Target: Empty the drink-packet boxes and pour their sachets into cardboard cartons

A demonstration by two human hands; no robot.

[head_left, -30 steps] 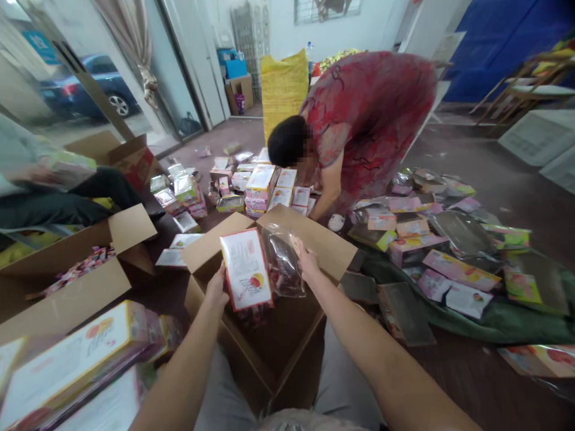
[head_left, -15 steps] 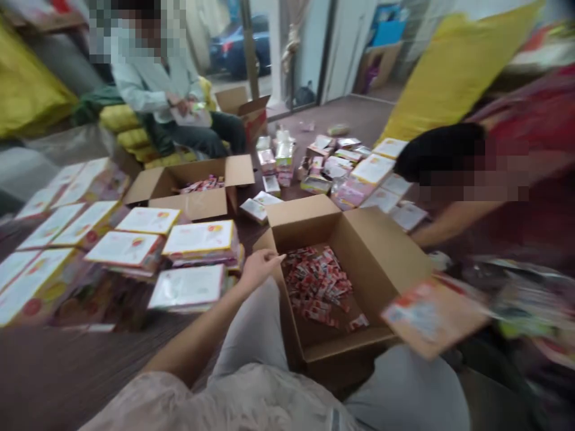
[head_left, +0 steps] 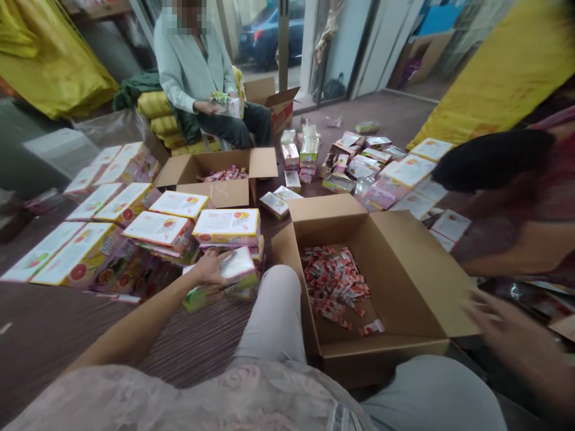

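My left hand (head_left: 209, 270) grips a small printed carton (head_left: 240, 263) from above, thumb and fingers on its top and sides, at the near end of the carton stacks. My right hand (head_left: 496, 320) is at the right beside the big box's flap, smeared by motion. Its fingers look stretched out, and nothing shows in them. Between my knees stands an open cardboard box (head_left: 381, 353). Red and white stick sachets (head_left: 335, 284) lie loose on its bottom.
Stacked white-topped cartons (head_left: 155, 227) spread to my left. Beyond them is another open cardboard box (head_left: 215, 194) with sachets inside. A seated person (head_left: 193, 72) holds a green and white packet. A second person (head_left: 530, 233) bends in from the right near scattered cartons (head_left: 413, 170).
My left hand has moved from the big box's edge down onto a carton at the left. The opened carton at the right flap is gone from there, and my right hand has come into view.
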